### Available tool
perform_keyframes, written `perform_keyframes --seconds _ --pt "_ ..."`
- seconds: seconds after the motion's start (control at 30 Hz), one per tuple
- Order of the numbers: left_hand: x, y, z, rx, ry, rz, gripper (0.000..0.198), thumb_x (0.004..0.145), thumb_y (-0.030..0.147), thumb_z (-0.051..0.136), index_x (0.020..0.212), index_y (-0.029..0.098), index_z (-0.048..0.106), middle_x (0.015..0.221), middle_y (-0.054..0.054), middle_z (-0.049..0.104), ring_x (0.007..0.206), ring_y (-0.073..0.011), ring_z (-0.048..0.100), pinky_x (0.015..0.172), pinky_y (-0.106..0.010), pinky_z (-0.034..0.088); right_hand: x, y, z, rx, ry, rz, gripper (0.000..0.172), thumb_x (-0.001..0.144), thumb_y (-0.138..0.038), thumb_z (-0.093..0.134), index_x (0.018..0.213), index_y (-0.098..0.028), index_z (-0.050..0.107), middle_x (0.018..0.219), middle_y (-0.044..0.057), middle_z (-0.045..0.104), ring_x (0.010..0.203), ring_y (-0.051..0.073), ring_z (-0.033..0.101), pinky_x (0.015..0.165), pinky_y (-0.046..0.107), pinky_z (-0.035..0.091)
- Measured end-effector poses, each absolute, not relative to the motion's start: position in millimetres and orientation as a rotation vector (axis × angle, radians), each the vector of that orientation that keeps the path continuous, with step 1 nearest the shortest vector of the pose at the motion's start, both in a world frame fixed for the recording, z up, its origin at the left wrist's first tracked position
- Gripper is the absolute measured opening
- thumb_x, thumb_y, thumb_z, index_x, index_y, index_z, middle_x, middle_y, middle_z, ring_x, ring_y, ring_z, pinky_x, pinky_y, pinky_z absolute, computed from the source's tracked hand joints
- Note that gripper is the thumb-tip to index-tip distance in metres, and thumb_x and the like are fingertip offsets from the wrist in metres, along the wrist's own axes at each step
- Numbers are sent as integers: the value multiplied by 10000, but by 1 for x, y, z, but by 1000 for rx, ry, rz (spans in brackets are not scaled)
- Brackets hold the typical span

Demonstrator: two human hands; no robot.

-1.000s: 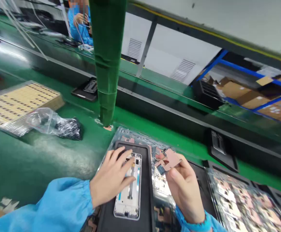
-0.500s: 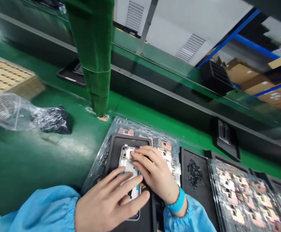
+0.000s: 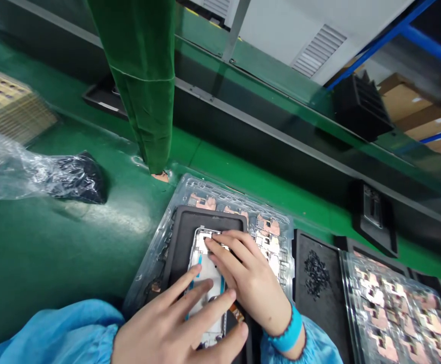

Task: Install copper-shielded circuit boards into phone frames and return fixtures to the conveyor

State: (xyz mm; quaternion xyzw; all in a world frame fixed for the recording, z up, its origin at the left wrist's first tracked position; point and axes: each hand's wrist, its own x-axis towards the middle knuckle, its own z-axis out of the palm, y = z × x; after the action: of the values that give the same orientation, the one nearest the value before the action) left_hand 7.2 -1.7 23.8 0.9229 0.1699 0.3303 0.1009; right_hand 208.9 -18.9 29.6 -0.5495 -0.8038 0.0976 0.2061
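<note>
Head view: what can't we see of the phone frame [image 3: 205,270]?

"Much of its lower half: our left hand [image 3: 175,323] is over it, fingers spread wide. Our right hand [image 3: 254,278] hides the upper right side, fingers close together and bent. We can't tell whether it grips anything underneath."

"Where does the frame lie?"

"In the black tray [image 3: 190,222], which sits on a clear tray [image 3: 154,253] and hides its middle. We see pinkish boards [image 3: 269,224] along the clear tray's far row."

"Other containers?"

"Just right, a dark tray [image 3: 319,323] holds tiny black pieces [image 3: 315,274]. Next to it, a second clear tray [image 3: 351,303] of boards runs out of view. Left, a plastic bag [image 3: 19,167] is cut off; we can't make out its dark contents."
</note>
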Motion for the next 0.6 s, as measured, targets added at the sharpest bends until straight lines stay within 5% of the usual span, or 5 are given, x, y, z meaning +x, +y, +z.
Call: perform_keyframes --seconds 0.6 --pt "5 -5 21 2704 506 895 340 1012 194 521 1239 363 710 1306 43 695 1098 -184 710 1123 -427 518 208 -23 28 -1585 -2311 259 320 1049 -124 515 1352 -83 609 1291 159 638 1216 337 520 1003 515 542"
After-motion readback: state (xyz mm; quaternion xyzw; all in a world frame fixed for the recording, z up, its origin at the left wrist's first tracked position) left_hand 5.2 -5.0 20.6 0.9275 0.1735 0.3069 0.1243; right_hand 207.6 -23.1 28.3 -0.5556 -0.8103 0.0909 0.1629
